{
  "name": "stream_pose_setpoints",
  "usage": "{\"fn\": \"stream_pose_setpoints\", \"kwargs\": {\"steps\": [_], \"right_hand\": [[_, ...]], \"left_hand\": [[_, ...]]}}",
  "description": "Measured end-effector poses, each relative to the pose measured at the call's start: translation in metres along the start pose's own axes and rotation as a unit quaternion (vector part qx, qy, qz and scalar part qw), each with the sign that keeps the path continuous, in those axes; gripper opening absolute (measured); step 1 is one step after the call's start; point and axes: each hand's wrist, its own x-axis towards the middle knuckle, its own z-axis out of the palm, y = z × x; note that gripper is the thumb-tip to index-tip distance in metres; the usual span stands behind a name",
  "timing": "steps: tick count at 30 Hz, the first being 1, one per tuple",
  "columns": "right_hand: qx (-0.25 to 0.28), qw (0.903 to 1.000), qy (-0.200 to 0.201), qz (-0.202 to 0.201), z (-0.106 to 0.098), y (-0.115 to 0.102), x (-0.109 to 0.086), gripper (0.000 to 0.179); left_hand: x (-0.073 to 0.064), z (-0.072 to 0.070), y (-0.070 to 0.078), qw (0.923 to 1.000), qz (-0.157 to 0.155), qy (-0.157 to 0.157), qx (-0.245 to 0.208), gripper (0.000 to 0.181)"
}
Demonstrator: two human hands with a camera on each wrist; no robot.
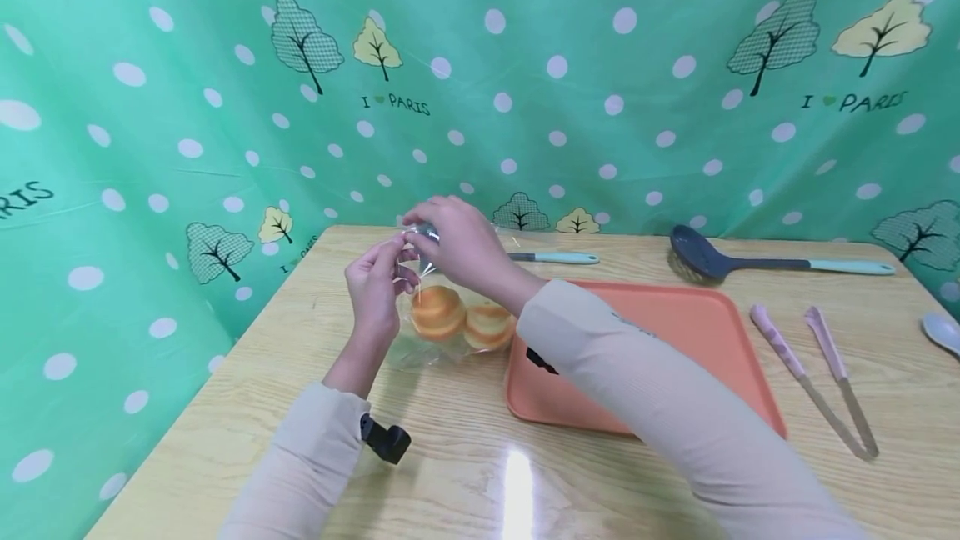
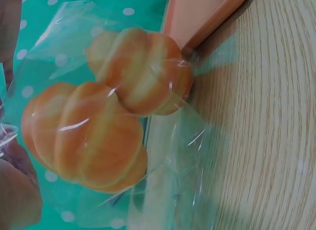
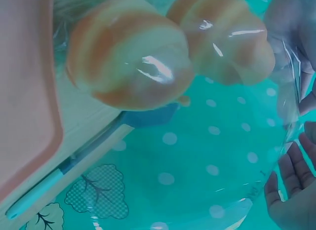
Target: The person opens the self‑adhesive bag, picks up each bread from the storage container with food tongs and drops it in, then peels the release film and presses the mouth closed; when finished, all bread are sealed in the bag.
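Clear bag (image 1: pixel 420 354): held by its gathered top, left of the salmon tray (image 1: pixel 705 332); whether its base is touched to the table (image 1: pixel 450 473) cannot be told.
Two buns (image 1: pixel 437 312): enclosed in the bag, side by side, with no finger laid on them.
Left grip (image 1: pixel 375 286): film pinched between thumb and fingers at the bag's top.
Right grip (image 1: pixel 459 240): film pinched too, just beside the left, the hand reached over from the tray side.
Step in hand: the bag's mouth is apparently being worked; whether it is being opened or closed cannot be told.
Next move: if opening is meant, the pinched edges should be drawn apart gently, with the buns kept low and unsquashed.
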Motion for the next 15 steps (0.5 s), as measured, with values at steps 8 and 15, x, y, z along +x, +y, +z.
{"fn": "stream_pose_setpoints", "kwargs": {"steps": [8,15], "right_hand": [[-0.024,0.9997,-0.009,0.003,-0.0033,-0.0040,0.0028,0.023],[-0.030,0.9994,0.014,0.009,-0.0021,-0.0045,0.0035,0.020]], "left_hand": [[-0.0020,0.0007,0.0043,0.9984,0.019,-0.054,0.005,0.027],[-0.0030,-0.0010,0.0069,0.9932,0.066,-0.077,0.058,0.018]]}}
